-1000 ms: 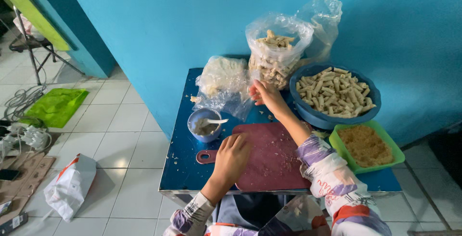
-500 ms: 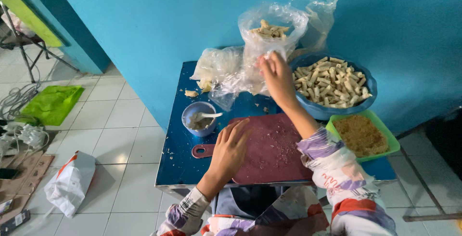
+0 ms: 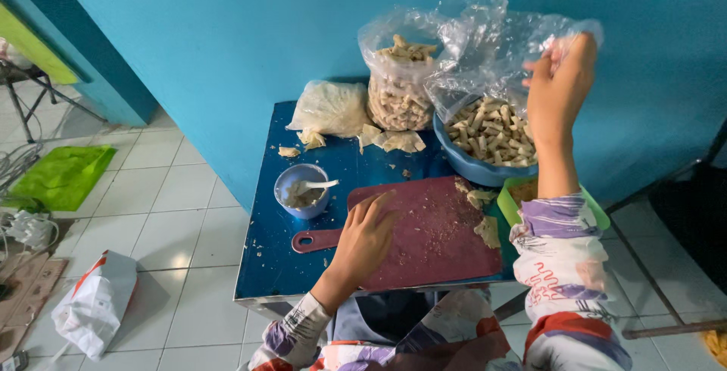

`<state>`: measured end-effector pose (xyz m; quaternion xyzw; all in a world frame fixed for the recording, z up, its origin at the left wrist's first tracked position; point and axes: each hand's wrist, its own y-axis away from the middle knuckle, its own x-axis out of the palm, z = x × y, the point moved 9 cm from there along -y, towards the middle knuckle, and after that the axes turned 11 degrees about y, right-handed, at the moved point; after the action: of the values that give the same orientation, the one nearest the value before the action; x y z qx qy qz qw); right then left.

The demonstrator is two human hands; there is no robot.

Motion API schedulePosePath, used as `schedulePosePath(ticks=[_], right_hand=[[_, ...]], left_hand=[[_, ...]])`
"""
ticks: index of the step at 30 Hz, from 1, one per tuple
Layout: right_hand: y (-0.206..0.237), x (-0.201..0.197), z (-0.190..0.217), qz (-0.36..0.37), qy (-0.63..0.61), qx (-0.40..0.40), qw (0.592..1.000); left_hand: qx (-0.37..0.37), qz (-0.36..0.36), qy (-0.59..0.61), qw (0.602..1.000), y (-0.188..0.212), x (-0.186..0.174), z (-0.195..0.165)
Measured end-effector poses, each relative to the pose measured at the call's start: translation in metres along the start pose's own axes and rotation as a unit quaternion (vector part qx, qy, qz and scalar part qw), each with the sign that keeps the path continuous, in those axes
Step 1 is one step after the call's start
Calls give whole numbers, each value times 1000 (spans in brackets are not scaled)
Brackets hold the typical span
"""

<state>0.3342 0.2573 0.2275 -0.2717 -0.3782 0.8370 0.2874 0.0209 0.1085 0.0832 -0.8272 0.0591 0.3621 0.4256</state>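
Right hand [image 3: 560,87]: we are raising it high above the round blue plastic bowl [image 3: 473,165] of pale short tube-shaped pieces, fingers pinched together on the top edge of a clear thin plastic bag [image 3: 485,53], which is hanging open over that bowl. Left hand [image 3: 365,238]: we are resting it palm down, fingers loosely apart and clamped on nothing, on the near left part of the dark red plastic cutting board [image 3: 432,231], whose handle with a hole is pointing left. The board is lying on the small blue-topped table [image 3: 265,257] standing against the turquoise wall. A few pale dough scraps are lying on the board's right edge. Just left of the board, a small light blue bowl [image 3: 301,189] is holding a greyish filling and a white spoon. Behind it, a second clear bag [image 3: 397,87] packed with the same pale pieces is standing upright, and a crumpled whitish bag [image 3: 331,107] is lying beside it. A green tray [image 3: 515,193] is showing partly behind our right sleeve. On the tiled floor at left, a white and red bag [image 3: 95,303] is lying.
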Motion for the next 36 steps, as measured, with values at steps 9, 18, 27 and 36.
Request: schedulePosePath(ticks=[9, 18, 27, 36], right_hand=[[34, -15, -62, 181, 400, 117, 891], [112, 30, 161, 81, 336, -213, 914], [224, 112, 210, 313, -29, -330, 890], [143, 178, 121, 397, -92, -165, 898]], left_hand=[[4, 22, -25, 999, -43, 15, 38], [42, 57, -9, 997, -82, 86, 73], [-47, 118, -76, 989, -114, 116, 112], [-161, 110, 246, 949, -72, 119, 122]])
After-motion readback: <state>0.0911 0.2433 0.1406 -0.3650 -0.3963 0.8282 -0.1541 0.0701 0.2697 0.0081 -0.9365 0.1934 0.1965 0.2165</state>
